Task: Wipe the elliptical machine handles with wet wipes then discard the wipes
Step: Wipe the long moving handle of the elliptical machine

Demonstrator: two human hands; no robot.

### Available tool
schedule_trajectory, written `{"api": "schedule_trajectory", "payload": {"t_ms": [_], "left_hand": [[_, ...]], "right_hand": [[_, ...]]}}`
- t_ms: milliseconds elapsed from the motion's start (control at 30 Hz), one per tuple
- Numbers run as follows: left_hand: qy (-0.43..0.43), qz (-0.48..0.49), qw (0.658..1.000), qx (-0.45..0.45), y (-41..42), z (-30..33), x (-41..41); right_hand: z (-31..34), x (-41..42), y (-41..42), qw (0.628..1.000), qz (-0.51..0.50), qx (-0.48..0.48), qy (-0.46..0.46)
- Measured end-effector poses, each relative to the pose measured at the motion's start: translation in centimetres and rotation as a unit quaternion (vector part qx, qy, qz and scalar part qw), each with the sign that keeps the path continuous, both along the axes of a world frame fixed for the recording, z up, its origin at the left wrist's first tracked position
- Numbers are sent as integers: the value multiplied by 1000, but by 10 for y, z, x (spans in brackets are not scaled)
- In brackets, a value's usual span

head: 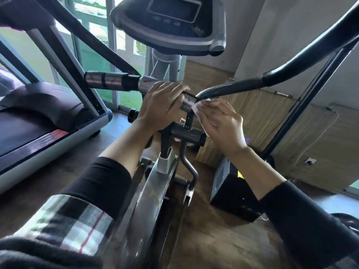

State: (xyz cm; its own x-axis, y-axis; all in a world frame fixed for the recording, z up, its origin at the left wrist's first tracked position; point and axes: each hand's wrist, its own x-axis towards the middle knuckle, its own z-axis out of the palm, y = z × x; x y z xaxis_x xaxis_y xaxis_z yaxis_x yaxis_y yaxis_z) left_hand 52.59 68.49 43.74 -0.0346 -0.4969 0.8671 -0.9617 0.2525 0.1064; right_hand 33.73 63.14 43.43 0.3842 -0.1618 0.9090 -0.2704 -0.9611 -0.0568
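The elliptical's short fixed handlebar (114,82), chrome with black bands, runs across the middle of the head view below the console (171,20). My left hand (159,105) grips this bar near its centre, fingers wrapped over the top. My right hand (219,121) holds a white wet wipe (196,109) against the bar just right of the left hand, where the black right grip (233,88) starts. Long black moving handles (310,51) rise on both sides; the left one (81,35) crosses the upper left.
A treadmill (48,117) stands close on the left by the glass doors. A black box (233,195) sits on the wooden floor at the right. Rolled straw mats (272,121) lean along the right wall. The elliptical's silver frame (155,191) runs down between my arms.
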Motion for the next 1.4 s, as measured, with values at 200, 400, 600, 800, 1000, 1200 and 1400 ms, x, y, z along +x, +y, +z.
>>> {"api": "schedule_trajectory", "payload": {"t_ms": [200,400,600,800,1000,1200,1400], "left_hand": [[-31,55,996,57,7,7,25],[-23,57,996,59,7,4,23],[-15,48,997,60,7,2,20],[-1,55,995,83,8,3,20],[-11,50,996,71,8,4,21],[-17,42,997,64,9,2,23],[-19,46,997,51,9,2,23]], "right_hand": [[27,7,2,980,-16,192,42],[27,8,7,985,-23,165,53],[43,28,9,977,-21,197,77],[38,13,9,978,-33,193,74],[42,39,9,975,-18,213,67],[31,22,10,985,-30,164,52],[43,51,6,974,-18,214,74]]}}
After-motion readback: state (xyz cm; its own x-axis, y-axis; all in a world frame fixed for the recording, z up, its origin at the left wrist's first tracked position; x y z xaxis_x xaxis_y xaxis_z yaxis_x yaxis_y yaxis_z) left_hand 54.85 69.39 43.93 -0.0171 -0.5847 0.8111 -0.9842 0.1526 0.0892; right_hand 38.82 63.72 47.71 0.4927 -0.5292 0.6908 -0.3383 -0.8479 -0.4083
